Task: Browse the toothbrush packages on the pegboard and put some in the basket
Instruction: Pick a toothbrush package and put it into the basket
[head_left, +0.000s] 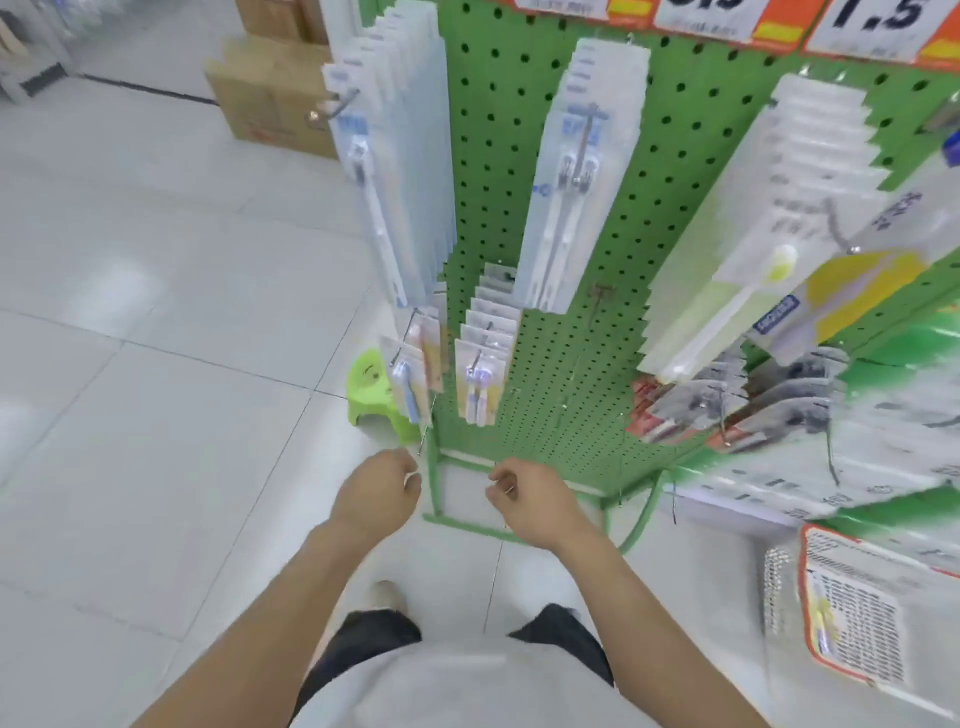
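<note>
Floor (156, 312): pale tiles fill the left half of the frame. Cardboard boxes (270, 98) stand on it at upper left.

Pegboard (524, 208): green, perforated, running from the top centre down to mid-frame on a green tube stand (467, 514). Toothbrush packages hang from its hooks in rows: a long blue-white row (395, 171) at upper centre-left, a second long row (582, 171) at upper centre, a row with a yellow-green brush (753, 244) at right, and two short rows (smaller packs) lower down at centre (480, 374) and just left of it (410, 374). Right edge is heavily blurred; more hanging goods there, type not clear.

Small green stool (376, 395) sits on the floor beside the stand's left foot.

Hands: left hand (376, 493) and right hand (535, 499) are low at centre frame, just below the short rows, apart from each other. Both have fingers loosely curled and hold nothing that I can make out. Neither touches a package.

Basket: not in view.

Step (my judgement): browsing, nothing picked yet. Next move calls for raising a hand to one row, pinching the front package and sliding it forward off its hook.

Writing: orange-edged price cards (872, 21) at top right, one reading "1.5"; the others are cut off. Package print is too blurred to read.
</note>
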